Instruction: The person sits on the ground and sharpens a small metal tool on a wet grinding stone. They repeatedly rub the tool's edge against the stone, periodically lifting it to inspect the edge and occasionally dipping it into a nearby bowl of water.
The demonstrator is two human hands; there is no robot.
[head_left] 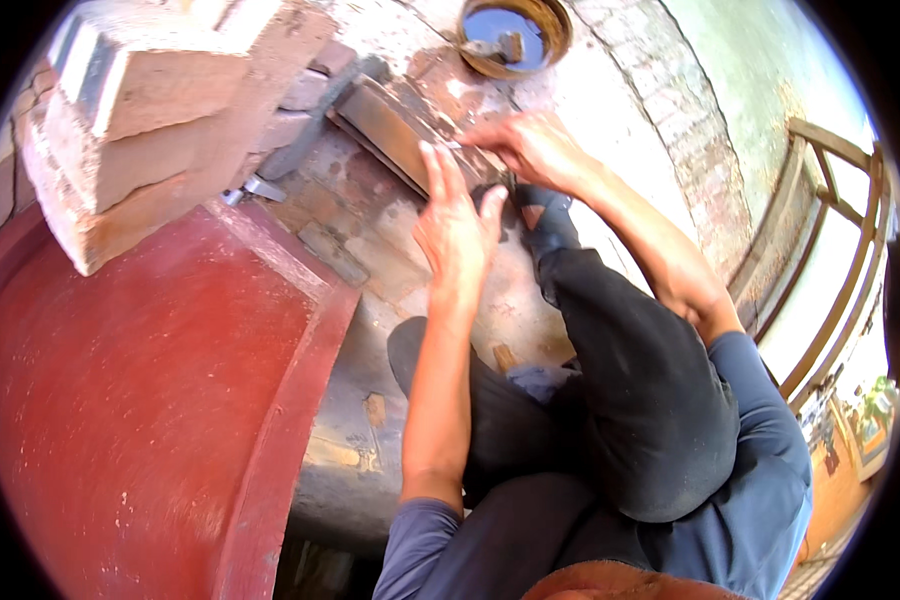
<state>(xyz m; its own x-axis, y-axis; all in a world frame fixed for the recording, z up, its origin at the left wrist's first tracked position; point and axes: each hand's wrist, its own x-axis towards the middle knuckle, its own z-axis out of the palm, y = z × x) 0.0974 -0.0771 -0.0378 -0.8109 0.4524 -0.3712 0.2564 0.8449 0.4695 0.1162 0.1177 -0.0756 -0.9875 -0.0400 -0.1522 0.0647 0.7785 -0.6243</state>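
Observation:
My left hand (455,222) reaches up the middle, fingers stretched out and thumb apart. Its fingertips are at the near edge of a long brown slab (385,128) that lies tilted on the brick floor. Coming in from the right, my right hand (540,150) is closed in a pinch over the slab's right end, close to my left fingertips. Something small and pale shows at its fingertips, too small to name. Behind the slab stands a round bowl (558,50) of water with a brush-like block (511,46) in it.
A red panel (160,400) with a raised border fills the left, below a brick pillar (160,130). A small metal piece (263,188) lies by the pillar's base. A wooden frame (820,240) stands at the right. My dark shoe (548,220) is near the slab.

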